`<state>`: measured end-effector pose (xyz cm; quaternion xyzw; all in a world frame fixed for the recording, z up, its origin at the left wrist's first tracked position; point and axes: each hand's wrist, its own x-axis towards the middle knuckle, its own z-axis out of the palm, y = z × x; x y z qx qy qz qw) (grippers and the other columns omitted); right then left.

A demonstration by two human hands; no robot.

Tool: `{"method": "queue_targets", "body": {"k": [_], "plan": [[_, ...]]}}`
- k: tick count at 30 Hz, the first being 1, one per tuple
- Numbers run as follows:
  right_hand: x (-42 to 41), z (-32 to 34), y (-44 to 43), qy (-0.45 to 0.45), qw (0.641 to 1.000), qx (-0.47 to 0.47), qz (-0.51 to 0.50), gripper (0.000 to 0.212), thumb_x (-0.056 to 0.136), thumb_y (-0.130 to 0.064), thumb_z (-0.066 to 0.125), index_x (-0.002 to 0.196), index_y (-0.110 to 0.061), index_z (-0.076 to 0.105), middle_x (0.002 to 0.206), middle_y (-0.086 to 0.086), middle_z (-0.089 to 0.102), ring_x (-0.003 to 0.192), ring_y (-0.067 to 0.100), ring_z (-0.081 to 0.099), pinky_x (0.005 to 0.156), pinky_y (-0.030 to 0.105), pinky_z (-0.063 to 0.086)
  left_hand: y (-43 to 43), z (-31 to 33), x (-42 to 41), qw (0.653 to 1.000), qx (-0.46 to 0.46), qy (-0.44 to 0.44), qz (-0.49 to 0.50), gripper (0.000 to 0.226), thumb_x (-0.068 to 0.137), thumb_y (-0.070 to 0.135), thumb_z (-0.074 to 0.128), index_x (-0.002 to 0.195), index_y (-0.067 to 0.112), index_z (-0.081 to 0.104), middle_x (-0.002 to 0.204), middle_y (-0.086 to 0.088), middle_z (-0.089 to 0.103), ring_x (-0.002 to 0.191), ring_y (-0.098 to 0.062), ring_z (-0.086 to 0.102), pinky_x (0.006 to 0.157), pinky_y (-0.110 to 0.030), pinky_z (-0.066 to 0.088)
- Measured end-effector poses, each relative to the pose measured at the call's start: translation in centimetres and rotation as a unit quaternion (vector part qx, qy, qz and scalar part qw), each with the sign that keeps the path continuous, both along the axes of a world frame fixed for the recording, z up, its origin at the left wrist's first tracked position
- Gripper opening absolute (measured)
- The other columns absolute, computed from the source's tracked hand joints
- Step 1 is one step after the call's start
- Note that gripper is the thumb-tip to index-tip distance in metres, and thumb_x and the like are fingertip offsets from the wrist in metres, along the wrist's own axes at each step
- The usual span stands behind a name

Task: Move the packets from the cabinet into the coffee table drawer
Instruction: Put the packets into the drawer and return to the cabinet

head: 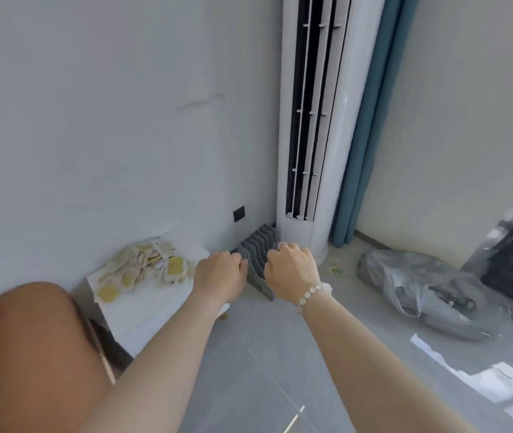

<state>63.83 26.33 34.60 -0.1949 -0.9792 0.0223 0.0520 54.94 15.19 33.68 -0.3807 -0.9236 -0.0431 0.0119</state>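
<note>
The small white-and-yellow paper packets [145, 267] lie in a loose heap on top of the low white cabinet [158, 304], which stands against the pale wall, to the person's left. Neither hand is on them. Both hands are just to the right of the cabinet, on a grey ribbed plastic rack [257, 251] that stands on the grey tiled floor [280, 364], right against the foot of a tall white tower air conditioner [314, 120].

The left hand [220, 273] has its grip closed on the rack's left edge, fingers curled in. The right hand [292, 270], with a pale bead bracelet [313, 293] at the wrist, is curled over the rack's right side in the same tight grip.

A bare knee [36, 323] is raised at the lower left, in front of the cabinet. Behind the air conditioner hangs a blue curtain [364, 135], and a crumpled grey plastic bag [411, 289] lies on the floor further right. A black wall socket [239, 213] sits low on the wall above the rack.
</note>
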Motion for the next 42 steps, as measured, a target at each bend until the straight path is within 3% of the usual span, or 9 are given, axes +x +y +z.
{"method": "queue_targets", "body": {"k": [6, 16, 23, 30, 42], "plan": [[-7.2, -0.4, -0.3, 0.01, 0.997, -0.018, 0.077, 0.033, 0.097, -0.023, 0.032, 0.107, -0.01, 0.061, 0.111, 0.006, 0.058, 0.107, 0.025, 0.05, 0.087, 0.032, 0.035, -1.4, -0.7, -4.2, 0.997, 0.012, 0.001, 0.076, 0.042, 0.1, 0.032, 0.027, 0.093, 0.009, 0.061, 0.098, -0.01, 0.063, 0.095, -0.029, 0.058, 0.066, -0.03, 0.037], [-17.3, -1.7, -6.4, -0.021, 0.975, -0.019, 0.221, 0.032, 0.097, -0.024, 0.032, 0.108, -0.01, 0.058, 0.112, 0.006, 0.056, 0.106, 0.024, 0.049, 0.085, 0.033, 0.034, -9.4, -1.7, -11.0, 0.974, -0.021, 0.002, 0.225, 0.042, 0.101, 0.032, 0.026, 0.098, 0.01, 0.062, 0.101, -0.008, 0.064, 0.096, -0.027, 0.059, 0.069, -0.031, 0.04], [-25.4, -2.7, -9.4, -0.026, 0.972, -0.032, 0.232, 0.031, 0.096, -0.023, 0.032, 0.106, -0.01, 0.058, 0.111, 0.006, 0.056, 0.106, 0.024, 0.048, 0.082, 0.031, 0.031, -12.0, -2.4, -18.0, 0.966, -0.047, 0.007, 0.253, 0.041, 0.1, 0.032, 0.027, 0.105, 0.011, 0.061, 0.109, -0.007, 0.063, 0.106, -0.027, 0.055, 0.079, -0.033, 0.042], [-34.1, -3.9, -12.4, -0.033, 0.968, -0.047, 0.243, 0.031, 0.097, -0.023, 0.032, 0.106, -0.01, 0.059, 0.111, 0.005, 0.057, 0.109, 0.022, 0.048, 0.088, 0.031, 0.033, -15.2, -3.0, -26.8, 0.96, -0.057, 0.008, 0.275, 0.041, 0.1, 0.031, 0.027, 0.103, 0.01, 0.062, 0.103, -0.007, 0.063, 0.101, -0.024, 0.054, 0.072, -0.031, 0.04], [-43.4, -9.2, -6.4, -0.11, 0.978, -0.046, 0.172, 0.034, 0.097, -0.024, 0.031, 0.105, -0.009, 0.06, 0.107, 0.006, 0.056, 0.103, 0.023, 0.05, 0.077, 0.031, 0.036, -14.3, -7.2, -37.0, 0.951, -0.08, -0.047, 0.294, 0.04, 0.1, 0.031, 0.028, 0.105, 0.008, 0.061, 0.105, -0.007, 0.061, 0.102, -0.026, 0.055, 0.075, -0.032, 0.042]]}}
